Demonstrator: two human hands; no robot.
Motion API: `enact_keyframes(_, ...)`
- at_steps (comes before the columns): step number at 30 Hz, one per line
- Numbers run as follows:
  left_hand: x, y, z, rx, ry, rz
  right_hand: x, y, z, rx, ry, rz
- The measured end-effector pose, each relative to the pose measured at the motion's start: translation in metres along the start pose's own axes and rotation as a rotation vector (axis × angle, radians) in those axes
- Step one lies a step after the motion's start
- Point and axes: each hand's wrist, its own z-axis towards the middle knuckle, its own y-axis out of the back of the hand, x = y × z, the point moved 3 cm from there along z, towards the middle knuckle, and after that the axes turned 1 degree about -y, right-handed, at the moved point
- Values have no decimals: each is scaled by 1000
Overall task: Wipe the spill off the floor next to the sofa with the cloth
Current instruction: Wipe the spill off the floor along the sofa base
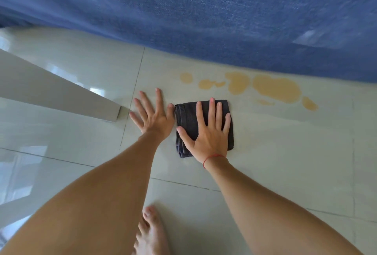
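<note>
A folded dark grey cloth [186, 117] lies flat on the pale tiled floor. My right hand [208, 132] presses on top of it with the fingers spread. My left hand [153, 114] rests flat on the bare tile just left of the cloth, fingers apart, holding nothing. A yellow-orange spill [277, 89] lies in several puddles beyond and to the right of the cloth, close to the base of the blue sofa [204, 19]. The cloth's far edge sits a short gap from the nearest puddle [237, 82].
A white slanted furniture leg or panel [61, 95] reaches the floor at the left, close to my left hand. My bare foot [152, 232] stands on the tiles at the bottom centre. Glossy floor tiles [285, 162] stretch to the right.
</note>
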Motion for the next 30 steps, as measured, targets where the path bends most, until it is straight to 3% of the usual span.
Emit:
enact_keyframes(6,0,7,2,111,14,6,12,0,27,-58,-107,5)
enact_keyframes(12,2,20,13,-91,-55,35,15,0,42,-77,-45,-29)
enact_keyframes(17,4,21,21,85,-41,17,20,0,56,-67,27,-58)
enact_keyframes(25,4,28,20,162,-43,22,8,-1,20,-4,206,-44)
enact_keyframes(30,5,28,21,159,-38,30,-29,9,20,-13,102,-64)
